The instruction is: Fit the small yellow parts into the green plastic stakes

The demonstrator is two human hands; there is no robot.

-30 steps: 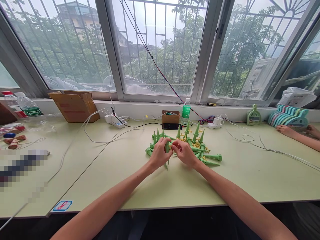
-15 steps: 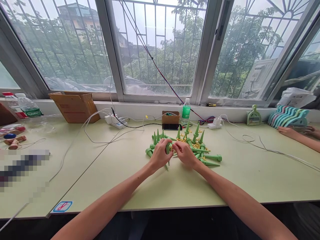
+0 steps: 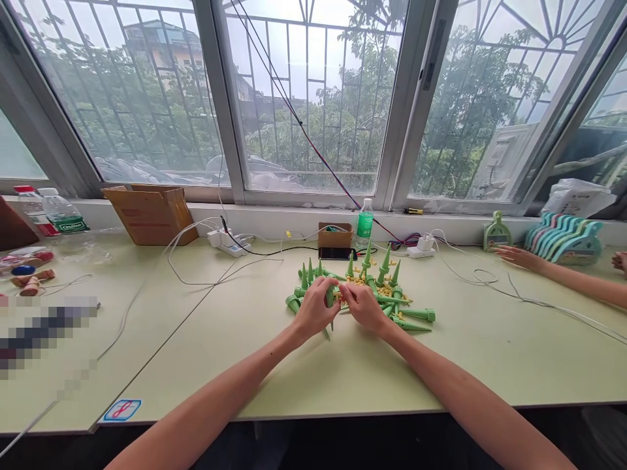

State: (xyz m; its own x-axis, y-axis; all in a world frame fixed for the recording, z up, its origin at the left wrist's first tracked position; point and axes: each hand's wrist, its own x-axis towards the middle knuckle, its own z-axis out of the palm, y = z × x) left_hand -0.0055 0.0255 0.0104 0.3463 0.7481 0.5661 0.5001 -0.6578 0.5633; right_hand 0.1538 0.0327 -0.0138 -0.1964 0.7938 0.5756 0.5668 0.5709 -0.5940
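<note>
My left hand [image 3: 313, 307] is closed round a green plastic watering spike [image 3: 330, 297], its pointed end hanging down below the fingers. Close beside it, my right hand [image 3: 363, 308] pinches near the top of that spike; whatever sits between its fingertips is too small and hidden to make out. Behind and around both hands are several more green spikes, some standing point up like one upright spike [image 3: 385, 266], others lying flat like one spike [image 3: 416, 314] at the right. Small yellow plastic pieces [image 3: 375, 282] are scattered among them.
A small cardboard box [image 3: 335, 236], a phone [image 3: 337, 253] and a green-labelled bottle [image 3: 364, 222] stand behind the spikes. White cables [image 3: 196, 283] cross the table. At right, another person's hand [image 3: 519, 257] is near a green plastic item [image 3: 497, 232] and a row of similar blue ones [image 3: 563, 238].
My hands stay together on the spike with almost no shift. The other person's hand at the right has moved left, towards the single green item. The view has tilted slightly.
</note>
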